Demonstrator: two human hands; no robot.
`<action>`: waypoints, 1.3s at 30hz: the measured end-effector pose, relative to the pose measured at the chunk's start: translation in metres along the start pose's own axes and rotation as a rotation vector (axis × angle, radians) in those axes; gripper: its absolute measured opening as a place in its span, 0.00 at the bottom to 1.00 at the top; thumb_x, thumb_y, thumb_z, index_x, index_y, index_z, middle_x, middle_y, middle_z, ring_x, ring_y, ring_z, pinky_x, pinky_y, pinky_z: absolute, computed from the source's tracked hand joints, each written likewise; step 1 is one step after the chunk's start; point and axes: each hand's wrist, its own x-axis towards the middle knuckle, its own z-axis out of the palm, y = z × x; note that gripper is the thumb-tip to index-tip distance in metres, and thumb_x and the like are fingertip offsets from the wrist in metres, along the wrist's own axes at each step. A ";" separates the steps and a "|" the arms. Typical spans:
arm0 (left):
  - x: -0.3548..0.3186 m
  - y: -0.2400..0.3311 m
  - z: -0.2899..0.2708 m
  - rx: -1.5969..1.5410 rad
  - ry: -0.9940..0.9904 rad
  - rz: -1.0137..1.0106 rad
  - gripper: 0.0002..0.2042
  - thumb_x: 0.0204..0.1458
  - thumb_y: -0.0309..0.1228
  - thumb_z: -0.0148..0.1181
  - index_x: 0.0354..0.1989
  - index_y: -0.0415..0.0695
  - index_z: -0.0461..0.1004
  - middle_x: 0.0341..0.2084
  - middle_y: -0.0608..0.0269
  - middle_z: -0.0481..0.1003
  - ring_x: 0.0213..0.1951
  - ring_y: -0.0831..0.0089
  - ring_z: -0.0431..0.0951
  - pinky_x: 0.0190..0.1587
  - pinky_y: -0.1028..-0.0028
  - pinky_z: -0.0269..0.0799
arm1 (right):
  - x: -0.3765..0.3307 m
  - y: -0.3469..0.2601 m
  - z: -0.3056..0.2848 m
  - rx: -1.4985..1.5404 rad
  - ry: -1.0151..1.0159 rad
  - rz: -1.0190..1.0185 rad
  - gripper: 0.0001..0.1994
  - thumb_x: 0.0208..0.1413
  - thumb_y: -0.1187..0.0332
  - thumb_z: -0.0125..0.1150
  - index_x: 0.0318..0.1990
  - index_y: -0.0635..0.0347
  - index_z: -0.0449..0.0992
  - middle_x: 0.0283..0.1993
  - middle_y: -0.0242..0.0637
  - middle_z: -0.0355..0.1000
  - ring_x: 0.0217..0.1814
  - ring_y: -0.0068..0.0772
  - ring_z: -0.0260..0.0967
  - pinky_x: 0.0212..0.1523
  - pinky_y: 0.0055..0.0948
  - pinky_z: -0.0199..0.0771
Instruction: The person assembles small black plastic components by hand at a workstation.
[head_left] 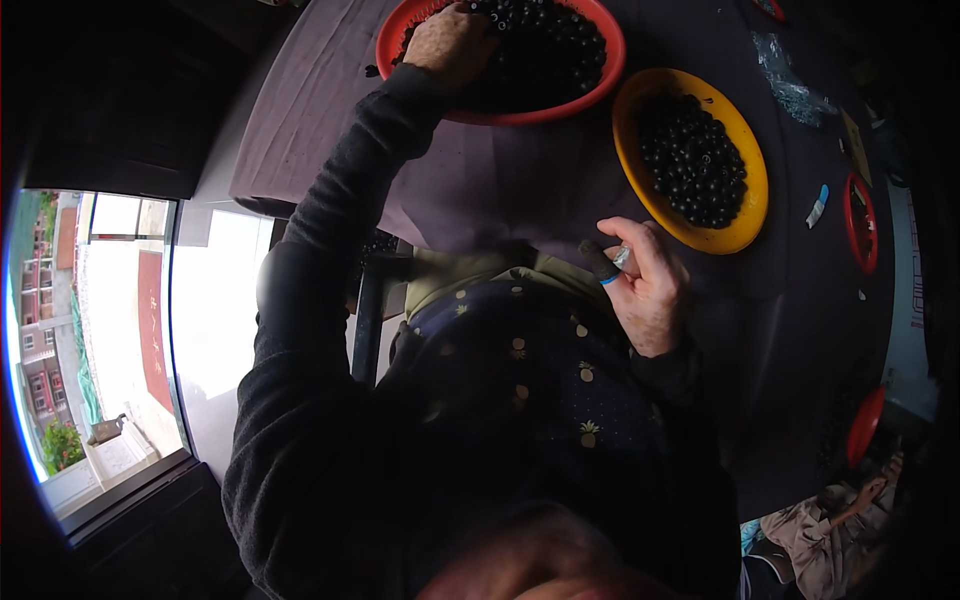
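Observation:
My left hand [452,45] reaches into a red plastic basket [508,119] heaped with small, round, dark fruits [548,50]. Its fingertips are lost among the fruits, so I cannot tell what they grip. Close to my apron, my right hand [648,295] is curled, its thumb in a dark finger cover [599,262] with a blue edge. A small silvery bit [621,258] shows between thumb and index finger; its kind is unclear. Just beyond that hand lies a yellow oval bowl [752,215] with more dark round fruits [695,165] in it.
A dark purple cloth [530,190] covers the table. To the right lie a crumpled clear plastic bag [790,85], a small blue-and-white item [818,206] and a red dish [861,225]. Another red container [865,428] stands at the lower right. A bright window [110,340] is at the left.

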 end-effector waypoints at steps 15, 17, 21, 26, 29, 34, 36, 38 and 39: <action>0.008 0.024 -0.044 -0.215 -0.057 -0.014 0.15 0.49 0.32 0.59 0.42 0.34 0.72 0.33 0.63 0.76 0.35 0.68 0.76 0.41 0.71 0.71 | 0.000 -0.002 0.001 -0.017 -0.032 0.012 0.18 0.38 0.84 0.65 0.40 0.59 0.74 0.23 0.29 0.62 0.22 0.19 0.64 0.24 0.21 0.65; -0.001 0.049 -0.068 -0.579 -0.015 -0.094 0.16 0.49 0.32 0.59 0.43 0.34 0.71 0.34 0.62 0.76 0.36 0.69 0.76 0.41 0.71 0.71 | 0.002 -0.001 0.001 -0.010 -0.032 0.012 0.17 0.39 0.83 0.65 0.40 0.60 0.74 0.23 0.29 0.62 0.22 0.19 0.64 0.24 0.21 0.64; -0.032 0.055 -0.077 -1.349 -0.149 -0.327 0.17 0.48 0.33 0.57 0.45 0.37 0.71 0.37 0.56 0.75 0.40 0.63 0.77 0.47 0.68 0.72 | 0.024 -0.005 -0.001 0.118 0.047 -0.049 0.16 0.44 0.79 0.66 0.43 0.59 0.74 0.24 0.24 0.60 0.23 0.13 0.55 0.26 0.15 0.59; -0.046 0.085 -0.095 -1.692 -0.445 -0.082 0.17 0.43 0.33 0.57 0.41 0.36 0.72 0.31 0.59 0.74 0.31 0.74 0.73 0.41 0.72 0.72 | 0.075 -0.020 -0.012 0.300 0.045 -0.070 0.16 0.47 0.80 0.62 0.45 0.59 0.74 0.30 0.24 0.69 0.23 0.10 0.61 0.26 0.12 0.63; -0.053 0.094 -0.094 -1.825 -0.498 -0.074 0.09 0.46 0.28 0.57 0.35 0.37 0.74 0.30 0.61 0.76 0.33 0.76 0.76 0.38 0.79 0.71 | 0.091 -0.031 -0.009 0.423 -0.150 -0.156 0.17 0.46 0.83 0.61 0.45 0.60 0.74 0.29 0.23 0.67 0.22 0.10 0.57 0.26 0.15 0.65; -0.054 0.093 -0.101 -1.853 -0.465 -0.063 0.09 0.47 0.26 0.59 0.36 0.37 0.75 0.30 0.63 0.76 0.32 0.78 0.76 0.38 0.81 0.71 | 0.096 -0.036 -0.001 0.268 -0.144 -0.296 0.18 0.43 0.86 0.61 0.44 0.61 0.73 0.32 0.27 0.68 0.24 0.11 0.60 0.28 0.15 0.67; -0.052 0.096 -0.103 -1.794 -0.490 -0.167 0.14 0.42 0.27 0.61 0.39 0.36 0.73 0.29 0.64 0.74 0.30 0.78 0.73 0.33 0.80 0.69 | 0.096 -0.035 0.001 0.220 -0.139 -0.290 0.19 0.42 0.86 0.61 0.44 0.61 0.73 0.33 0.28 0.68 0.24 0.11 0.61 0.28 0.15 0.67; -0.052 0.092 -0.100 -1.785 -0.481 -0.121 0.11 0.45 0.27 0.61 0.37 0.37 0.74 0.29 0.64 0.75 0.30 0.79 0.74 0.36 0.81 0.70 | 0.099 -0.037 0.002 0.261 -0.089 -0.333 0.18 0.41 0.87 0.61 0.42 0.61 0.74 0.33 0.28 0.69 0.25 0.12 0.63 0.28 0.15 0.67; -0.052 0.091 -0.099 -1.771 -0.480 -0.074 0.08 0.48 0.27 0.61 0.35 0.37 0.75 0.29 0.65 0.76 0.31 0.80 0.75 0.38 0.82 0.71 | 0.099 -0.038 0.003 0.260 -0.093 -0.335 0.18 0.41 0.87 0.61 0.42 0.61 0.74 0.33 0.28 0.69 0.25 0.12 0.63 0.28 0.15 0.67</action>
